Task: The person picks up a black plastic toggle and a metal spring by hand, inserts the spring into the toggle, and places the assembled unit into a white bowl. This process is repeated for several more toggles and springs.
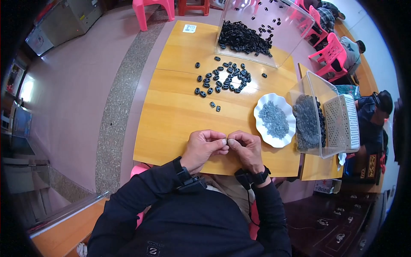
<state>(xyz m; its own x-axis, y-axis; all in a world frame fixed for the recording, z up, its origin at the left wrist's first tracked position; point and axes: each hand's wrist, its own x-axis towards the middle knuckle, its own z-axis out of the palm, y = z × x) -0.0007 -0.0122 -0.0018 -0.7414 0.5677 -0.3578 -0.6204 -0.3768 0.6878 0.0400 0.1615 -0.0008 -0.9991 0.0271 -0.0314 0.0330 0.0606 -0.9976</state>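
My left hand [204, 146] and my right hand [248, 150] meet over the near part of the wooden table. Both are closed in a pinch, fingertip to fingertip. Between them a tiny dark spot shows, but the fingers cover nearly all of what they hold. Ahead of my hands lie two small black pieces [215, 106], a little apart from a loose cluster of oval black pieces with holes [229, 80]. Right of my right hand stands a white scalloped plate [262, 136], filled with many tiny slim grey pieces [274, 119].
A clear plastic bin [278, 55] with heaped black pieces stands at the far edge. Another clear bin [321, 145] on the right holds more pieces, beside a white perforated basket [349, 122]. Pink chairs [332, 55] and several people are at the right.
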